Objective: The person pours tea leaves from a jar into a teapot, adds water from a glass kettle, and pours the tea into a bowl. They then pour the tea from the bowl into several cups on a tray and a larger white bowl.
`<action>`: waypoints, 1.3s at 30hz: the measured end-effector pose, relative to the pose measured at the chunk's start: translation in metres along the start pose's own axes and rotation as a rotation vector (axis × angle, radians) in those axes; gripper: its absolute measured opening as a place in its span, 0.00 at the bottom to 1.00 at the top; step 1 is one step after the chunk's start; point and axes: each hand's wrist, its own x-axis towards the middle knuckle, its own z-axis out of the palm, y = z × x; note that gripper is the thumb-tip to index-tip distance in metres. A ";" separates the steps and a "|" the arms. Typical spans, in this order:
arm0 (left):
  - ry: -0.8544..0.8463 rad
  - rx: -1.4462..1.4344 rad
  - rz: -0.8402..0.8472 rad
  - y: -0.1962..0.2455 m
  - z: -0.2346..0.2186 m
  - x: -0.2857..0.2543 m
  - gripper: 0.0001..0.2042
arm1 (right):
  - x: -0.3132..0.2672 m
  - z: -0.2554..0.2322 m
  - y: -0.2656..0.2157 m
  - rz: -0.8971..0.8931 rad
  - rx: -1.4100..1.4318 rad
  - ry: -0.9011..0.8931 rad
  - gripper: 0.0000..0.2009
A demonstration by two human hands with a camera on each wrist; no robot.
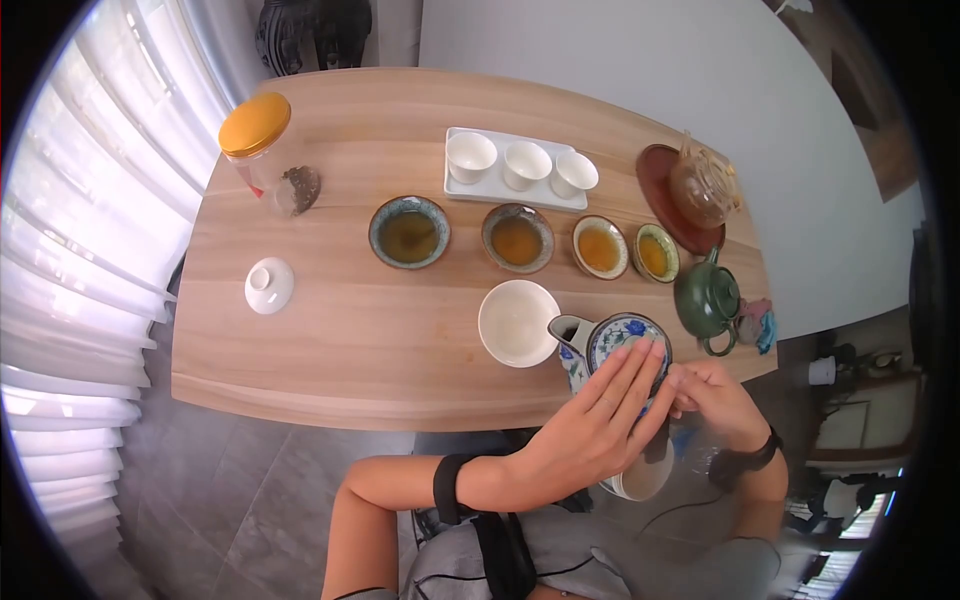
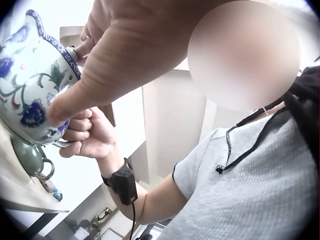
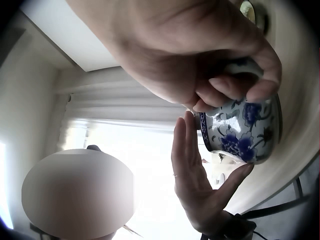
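A blue-and-white flowered teapot (image 1: 574,368) is at the table's front edge, its spout (image 1: 568,328) beside the rim of a white bowl (image 1: 519,323). My left hand (image 1: 607,425) lays straight fingers across the teapot's lid (image 1: 622,330); in the left wrist view its thumb (image 2: 65,106) presses against the pot's side. Curled around the handle are the fingers of my right hand (image 3: 235,75), which grips the teapot from the right. The handle is mostly hidden by those fingers. The bowl's inside looks pale, with no dark tea visible.
Behind the bowl stand several tea-filled cups (image 1: 516,239) in a row. Farther back is a white tray (image 1: 462,190) with three white cups. A green teapot (image 1: 706,300) and a glass teapot (image 1: 704,190) stand right; a yellow-lidded jar (image 1: 255,125) and an upturned white cup (image 1: 270,286) are left.
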 end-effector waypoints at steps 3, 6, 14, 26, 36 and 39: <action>0.023 -0.018 -0.006 -0.003 -0.001 -0.001 0.24 | -0.001 -0.003 -0.008 0.026 -0.048 -0.009 0.18; 0.040 -0.019 -0.005 -0.004 0.002 -0.002 0.24 | -0.002 -0.002 -0.021 0.049 -0.112 -0.006 0.18; 0.079 -0.054 -0.032 -0.006 0.003 -0.003 0.24 | -0.001 -0.004 -0.039 0.079 -0.194 -0.019 0.17; 0.106 -0.048 -0.061 -0.009 -0.003 -0.006 0.25 | 0.002 0.002 -0.071 0.135 -0.376 -0.022 0.18; 0.160 -0.074 -0.085 -0.009 -0.006 -0.006 0.23 | 0.000 0.005 -0.084 0.133 -0.456 0.006 0.20; 0.170 -0.067 -0.091 -0.009 -0.008 -0.005 0.23 | -0.002 0.005 -0.089 0.128 -0.477 0.022 0.20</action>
